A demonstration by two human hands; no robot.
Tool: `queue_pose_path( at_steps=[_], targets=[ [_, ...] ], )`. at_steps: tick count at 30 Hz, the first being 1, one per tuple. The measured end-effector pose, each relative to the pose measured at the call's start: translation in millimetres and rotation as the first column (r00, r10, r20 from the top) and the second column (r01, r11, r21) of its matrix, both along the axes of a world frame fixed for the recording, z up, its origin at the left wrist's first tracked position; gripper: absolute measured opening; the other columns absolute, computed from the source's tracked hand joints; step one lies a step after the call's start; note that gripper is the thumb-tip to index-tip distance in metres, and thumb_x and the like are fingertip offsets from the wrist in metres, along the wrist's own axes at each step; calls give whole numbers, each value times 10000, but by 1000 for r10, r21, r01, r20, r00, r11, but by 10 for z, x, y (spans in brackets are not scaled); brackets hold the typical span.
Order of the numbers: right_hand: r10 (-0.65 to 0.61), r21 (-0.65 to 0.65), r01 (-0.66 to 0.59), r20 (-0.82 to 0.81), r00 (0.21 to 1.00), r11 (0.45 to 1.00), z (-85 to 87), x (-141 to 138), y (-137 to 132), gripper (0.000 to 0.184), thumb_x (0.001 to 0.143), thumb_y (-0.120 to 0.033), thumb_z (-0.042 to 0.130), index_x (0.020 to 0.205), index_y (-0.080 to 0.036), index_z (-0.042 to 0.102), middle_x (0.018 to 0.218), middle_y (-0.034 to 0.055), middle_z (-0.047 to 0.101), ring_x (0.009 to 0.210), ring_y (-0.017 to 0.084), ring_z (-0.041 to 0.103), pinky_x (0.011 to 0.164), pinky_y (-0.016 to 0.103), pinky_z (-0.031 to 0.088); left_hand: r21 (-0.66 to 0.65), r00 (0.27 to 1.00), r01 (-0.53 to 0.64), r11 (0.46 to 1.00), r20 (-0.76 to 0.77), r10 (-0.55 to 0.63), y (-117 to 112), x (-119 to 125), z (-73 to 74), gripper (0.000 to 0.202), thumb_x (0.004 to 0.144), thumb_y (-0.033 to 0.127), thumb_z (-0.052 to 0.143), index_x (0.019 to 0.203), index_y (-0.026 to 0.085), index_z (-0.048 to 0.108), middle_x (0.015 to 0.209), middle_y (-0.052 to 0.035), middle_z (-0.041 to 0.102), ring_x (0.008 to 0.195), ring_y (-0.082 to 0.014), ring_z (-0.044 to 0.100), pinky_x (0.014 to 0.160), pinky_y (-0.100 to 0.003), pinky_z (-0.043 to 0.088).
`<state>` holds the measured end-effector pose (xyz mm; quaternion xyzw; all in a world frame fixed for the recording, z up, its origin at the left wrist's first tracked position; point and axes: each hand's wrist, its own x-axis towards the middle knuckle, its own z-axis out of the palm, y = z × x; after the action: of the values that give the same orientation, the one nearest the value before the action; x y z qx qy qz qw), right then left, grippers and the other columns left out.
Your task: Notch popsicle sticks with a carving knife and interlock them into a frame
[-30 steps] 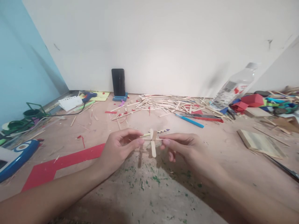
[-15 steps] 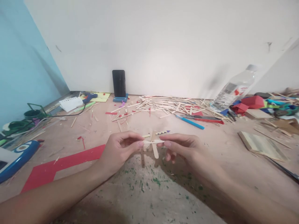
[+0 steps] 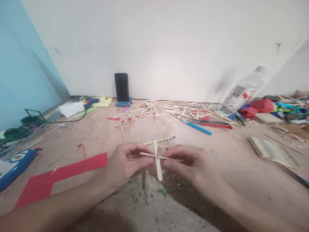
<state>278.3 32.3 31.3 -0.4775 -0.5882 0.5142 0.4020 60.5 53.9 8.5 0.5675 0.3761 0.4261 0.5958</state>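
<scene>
Pale wooden craft sticks [image 3: 158, 169], joined in a cross, are held up over the tabletop between my two hands. One stick points down toward me, while another runs sideways through my fingers. My left hand [image 3: 130, 162] is closed, with thumb and fingertips pinching the cross near its middle. From the other side, my right hand [image 3: 190, 164] pinches the sideways stick, whose end pokes past the fingers. A small flat piece stands up at the crossing; its shape is blurred. Just beyond the hands lies a pencil [image 3: 166, 139] with dark spots.
A heap of loose craft sticks [image 3: 169, 109] lies by the wall, with a blue pen [image 3: 196, 127] in front. A phone [image 3: 122, 87] stands at the back. On the right are a water bottle [image 3: 243, 91] and a wooden block [image 3: 272, 151]; red paper [image 3: 62, 170] lies left.
Both hands have come slightly lower and nearer with the crossed sticks. The cross has tilted, so its sticks show longer, and more of the pencil behind is visible.
</scene>
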Motion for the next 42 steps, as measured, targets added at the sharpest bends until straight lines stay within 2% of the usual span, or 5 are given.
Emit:
queue_pose_path(
  at_steps=[8, 28, 33, 36, 42],
  targets=[
    [-10, 213, -44, 244, 970, 976, 7, 8, -62, 125, 942, -336, 726, 929, -267, 829, 809, -3, 765, 706, 155, 637, 663, 280, 480, 27, 999, -26, 999, -32, 27, -65, 26, 21, 195, 781, 319, 887, 886, 177, 805, 891, -44, 798, 823, -173, 741, 755, -245, 612],
    [3, 303, -101, 307, 952, 948, 0, -13, -107, 188, 990, -320, 680, 1092, -319, 838, 990, 3, 816, 871, 181, 734, 780, 275, 538, 11, 1000, 28, 1000, -14, -28, -39, 6, -3, 316, 804, 296, 874, 1080, 175, 783, 982, -57, 790, 889, -166, 726, 813, -251, 584],
    [39, 153, -62, 151, 988, 986, 18, -12, -94, 155, 962, -379, 721, 1003, -296, 845, 813, -2, 767, 650, 140, 627, 612, 262, 497, 66, 997, 69, 995, -34, -67, -55, -39, 10, 420, 842, 279, 850, 1221, 246, 671, 1034, -30, 771, 987, -177, 713, 888, -272, 560],
    [43, 14, -42, -23, 999, 999, 30, -12, -78, 196, 914, -426, 774, 942, -236, 816, 749, 1, 724, 575, 120, 575, 549, 248, 475, 2, 994, 107, 994, -22, -107, -74, -37, 18, 378, 872, 293, 818, 1171, 259, 589, 989, -19, 787, 877, -166, 712, 749, -249, 561],
    [99, -145, -128, -191, 977, 981, 56, -37, -66, 274, 892, -437, 805, 951, -188, 707, 782, 30, 756, 609, 130, 657, 580, 234, 520, -79, 979, 184, 980, -74, -190, -106, 30, 31, 150, 924, 318, 742, 964, 179, 781, 890, -52, 780, 711, -131, 685, 625, -216, 537]
  ],
)
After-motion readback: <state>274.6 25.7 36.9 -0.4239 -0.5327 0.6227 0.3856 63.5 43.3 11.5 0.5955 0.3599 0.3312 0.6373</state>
